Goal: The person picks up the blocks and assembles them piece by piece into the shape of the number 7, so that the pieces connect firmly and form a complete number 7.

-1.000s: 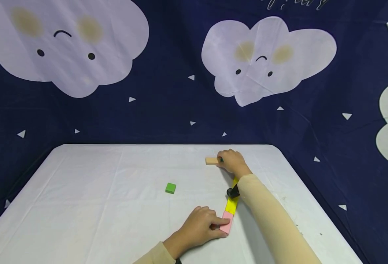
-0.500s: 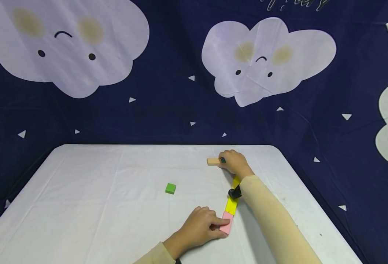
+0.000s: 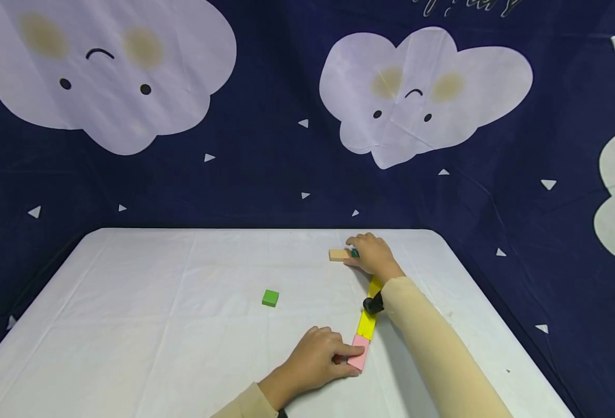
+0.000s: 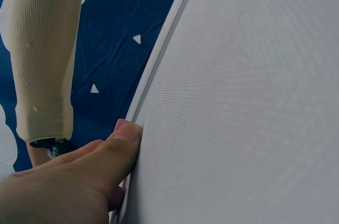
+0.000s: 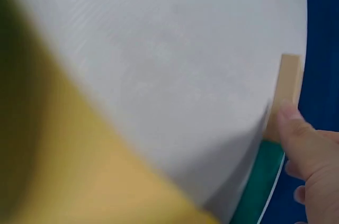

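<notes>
My left hand [image 3: 312, 360] pinches a pink block [image 3: 360, 343] between thumb and fingers at the near end of a yellow row of blocks [image 3: 367, 325]. That row runs away from me, partly under the right wrist. Near the far edge, my right hand [image 3: 372, 254] is at a plain wooden block [image 3: 337, 255] and a dark green block [image 5: 259, 181] joined end to end. In the right wrist view the thumb touches the wooden block; the other fingers stand apart from it. A blurred yellow block [image 5: 100, 166] fills that view's lower left.
A small light green block [image 3: 270, 298] lies alone near the middle of the white-covered table [image 3: 129, 325]. A dark blue cloth with cloud prints [image 3: 265, 174] hangs behind the far table edge.
The wooden block has shifted slightly right with the right hand. Since half a second ago, the right index finger has lifted off it. The left hand and pink block have stayed still.
</notes>
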Available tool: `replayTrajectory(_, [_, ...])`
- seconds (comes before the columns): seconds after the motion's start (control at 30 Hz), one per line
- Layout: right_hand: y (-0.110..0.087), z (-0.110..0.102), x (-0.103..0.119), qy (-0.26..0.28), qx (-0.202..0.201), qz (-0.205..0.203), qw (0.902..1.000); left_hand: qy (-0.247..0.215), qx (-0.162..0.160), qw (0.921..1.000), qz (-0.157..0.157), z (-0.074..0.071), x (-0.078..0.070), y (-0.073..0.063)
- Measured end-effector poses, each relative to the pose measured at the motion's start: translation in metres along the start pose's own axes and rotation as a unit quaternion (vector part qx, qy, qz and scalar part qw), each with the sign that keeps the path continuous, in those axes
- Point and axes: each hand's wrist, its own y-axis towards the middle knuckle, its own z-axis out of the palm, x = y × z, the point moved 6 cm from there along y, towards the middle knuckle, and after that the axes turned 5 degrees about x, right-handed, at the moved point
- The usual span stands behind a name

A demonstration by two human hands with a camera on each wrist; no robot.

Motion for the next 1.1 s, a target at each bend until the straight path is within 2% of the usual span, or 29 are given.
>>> replayTrajectory(0.1, [0.002, -0.007, 0.012, 0.042, -0.02, -0.038, 0.9982, -0.005, 0.002, 1.0, -0.005, 0.0, 0.002, -0.001])
replayTrajectory(0.2, [0.007, -0.013, 0.032, 0.108, -0.015, -0.082, 0.9907, -0.006, -0.003, 1.0, -0.006, -0.002, 0.002, -0.002])
replayTrajectory(0.3, [0.011, -0.013, 0.056, 0.168, 0.021, -0.112, 0.9791, -0.004, -0.009, 0.9999, -0.003, -0.003, 0.002, -0.002])
replayTrajectory(0.43, [0.013, -0.011, 0.09, 0.211, 0.087, -0.138, 0.9637, -0.006, -0.015, 0.9999, -0.001, -0.002, 0.002, -0.003])
replayTrajectory(0.6, [0.01, -0.006, 0.129, 0.22, 0.15, -0.186, 0.9458, -0.006, -0.019, 0.9998, 0.008, -0.002, 0.002, -0.002])
replayTrajectory(0.7, [0.008, -0.001, 0.144, 0.211, 0.176, -0.206, 0.9391, -0.005, -0.023, 0.9995, 0.021, -0.002, 0.0, -0.001])
replayTrajectory(0.9, [0.005, 0.004, 0.159, 0.197, 0.204, -0.219, 0.9334, -0.006, -0.048, 0.9974, 0.053, -0.004, -0.003, -0.001])
replayTrajectory(1.1, [0.002, 0.007, 0.169, 0.197, 0.21, -0.238, 0.9276, -0.008, -0.053, 0.9968, 0.059, -0.006, -0.004, -0.001])
